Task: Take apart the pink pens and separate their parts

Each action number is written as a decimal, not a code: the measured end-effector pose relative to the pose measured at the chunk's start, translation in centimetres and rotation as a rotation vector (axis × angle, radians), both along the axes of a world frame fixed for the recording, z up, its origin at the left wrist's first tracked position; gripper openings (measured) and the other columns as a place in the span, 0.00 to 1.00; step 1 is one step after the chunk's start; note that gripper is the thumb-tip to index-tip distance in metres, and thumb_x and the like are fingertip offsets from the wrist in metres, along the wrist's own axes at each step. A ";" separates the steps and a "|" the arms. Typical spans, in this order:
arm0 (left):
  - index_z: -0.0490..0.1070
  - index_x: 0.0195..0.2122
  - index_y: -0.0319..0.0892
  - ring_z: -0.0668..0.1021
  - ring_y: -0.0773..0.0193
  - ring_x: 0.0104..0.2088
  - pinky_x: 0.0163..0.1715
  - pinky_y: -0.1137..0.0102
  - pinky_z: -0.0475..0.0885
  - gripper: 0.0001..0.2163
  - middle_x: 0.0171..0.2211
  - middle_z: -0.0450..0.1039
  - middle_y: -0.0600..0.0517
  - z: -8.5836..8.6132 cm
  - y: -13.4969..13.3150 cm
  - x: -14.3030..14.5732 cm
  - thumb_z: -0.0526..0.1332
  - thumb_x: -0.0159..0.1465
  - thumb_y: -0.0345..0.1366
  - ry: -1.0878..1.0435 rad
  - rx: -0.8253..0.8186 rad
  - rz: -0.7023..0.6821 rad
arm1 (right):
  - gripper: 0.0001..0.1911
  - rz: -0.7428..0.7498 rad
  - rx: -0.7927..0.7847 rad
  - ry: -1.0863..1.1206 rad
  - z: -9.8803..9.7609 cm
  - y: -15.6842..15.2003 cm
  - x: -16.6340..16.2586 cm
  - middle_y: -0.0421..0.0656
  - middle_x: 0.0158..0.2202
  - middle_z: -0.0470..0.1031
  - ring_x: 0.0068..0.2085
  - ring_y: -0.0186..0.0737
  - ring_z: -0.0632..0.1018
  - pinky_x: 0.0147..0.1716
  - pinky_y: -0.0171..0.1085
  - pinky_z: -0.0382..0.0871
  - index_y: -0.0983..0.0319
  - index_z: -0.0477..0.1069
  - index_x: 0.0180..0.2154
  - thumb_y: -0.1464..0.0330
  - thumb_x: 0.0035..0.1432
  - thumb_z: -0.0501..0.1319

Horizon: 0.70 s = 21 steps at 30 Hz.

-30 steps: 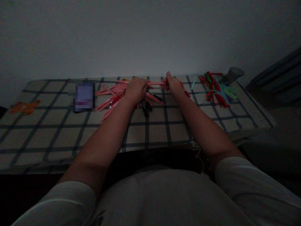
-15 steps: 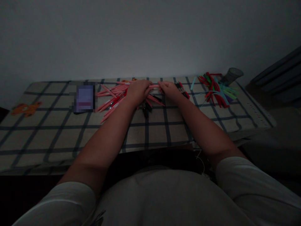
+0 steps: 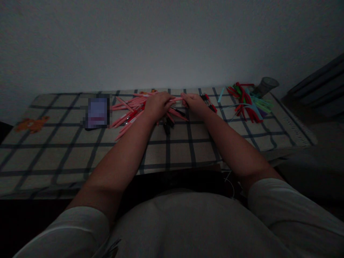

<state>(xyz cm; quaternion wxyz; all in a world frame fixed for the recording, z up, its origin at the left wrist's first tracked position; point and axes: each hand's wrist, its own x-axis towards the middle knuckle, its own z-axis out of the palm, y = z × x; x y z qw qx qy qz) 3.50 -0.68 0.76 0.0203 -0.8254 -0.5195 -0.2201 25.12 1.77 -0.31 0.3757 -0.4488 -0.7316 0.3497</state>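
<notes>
Pinching pink pen (image 3: 177, 99) in closed grip: left hand (image 3: 159, 104); right hand (image 3: 194, 103), now nearer left.

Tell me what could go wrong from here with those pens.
The pink pen held between the left hand and the right hand might slip if one grip loosens.
The left hand sits over the loose pile of pens, so a sideways move could scatter them.
The red and black pens lie close beside the right hand, which might knock them.
</notes>
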 end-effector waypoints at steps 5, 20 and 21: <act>0.82 0.61 0.48 0.82 0.52 0.56 0.52 0.64 0.72 0.17 0.55 0.85 0.45 -0.3 0.2 -0.1 0.58 0.80 0.43 0.009 0.019 -0.038 | 0.31 -0.015 -0.019 0.015 0.0 -0.1 -0.1 0.39 0.23 0.63 0.29 0.38 0.64 0.36 0.40 0.61 0.58 0.64 0.23 0.49 0.77 0.56; 0.84 0.57 0.46 0.81 0.50 0.52 0.50 0.63 0.71 0.15 0.49 0.84 0.43 0.5 0.0 0.0 0.63 0.76 0.43 -0.040 -0.093 0.013 | 0.32 -0.004 -0.044 0.028 -0.3 -0.1 -0.2 0.38 0.24 0.63 0.28 0.37 0.65 0.35 0.40 0.60 0.57 0.65 0.24 0.45 0.77 0.55; 0.85 0.55 0.45 0.81 0.51 0.51 0.50 0.64 0.71 0.14 0.48 0.84 0.43 0.5 0.1 0.0 0.64 0.75 0.43 -0.049 -0.095 0.023 | 0.33 -0.004 -0.048 0.020 -0.2 -0.1 -0.3 0.38 0.23 0.62 0.28 0.37 0.64 0.35 0.40 0.59 0.57 0.64 0.24 0.44 0.77 0.55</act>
